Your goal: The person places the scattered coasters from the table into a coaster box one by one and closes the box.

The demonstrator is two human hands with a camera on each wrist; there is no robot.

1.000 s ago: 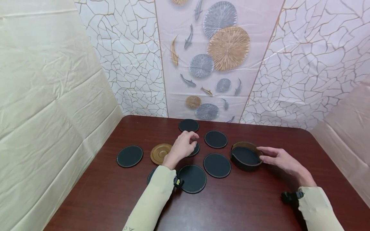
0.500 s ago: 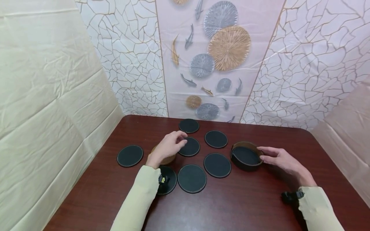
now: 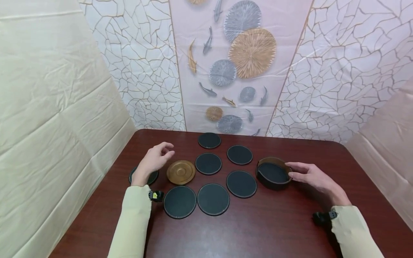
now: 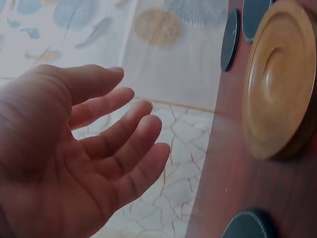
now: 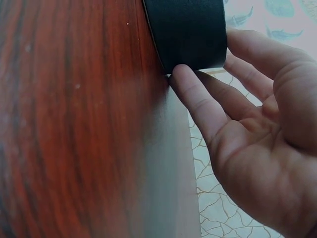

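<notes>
Fingers loosely bent and holding nothing, my left hand point(image 3: 153, 160) hovers over the leftmost black coaster point(image 3: 154, 177) and partly hides it. The left wrist view shows the palm and spread fingers of this hand, apart from the round brown wooden disc point(image 4: 281, 79) with ringed grooves. On the right of the table, my right hand point(image 3: 317, 180) touches the outer wall of a round coaster holder point(image 3: 273, 185), black outside and brown inside. Black shows on the holder's floor. In the right wrist view, the thumb and fingers lie against the holder's black side point(image 5: 190, 34), hardly curled.
Several black stitched coasters lie flat and apart on the dark red-brown table point(image 3: 245, 229), among them a far one point(image 3: 209, 140) and a near one point(image 3: 213, 199). Patterned cloth point(image 3: 222, 71) hangs behind the table, with plain cream cloth point(image 3: 55, 107) at the left.
My left hand has moved left, from over the middle coaster, past the wooden disc, to the leftmost coaster. The middle coaster and disc are uncovered now. My right hand stays at the holder.
</notes>
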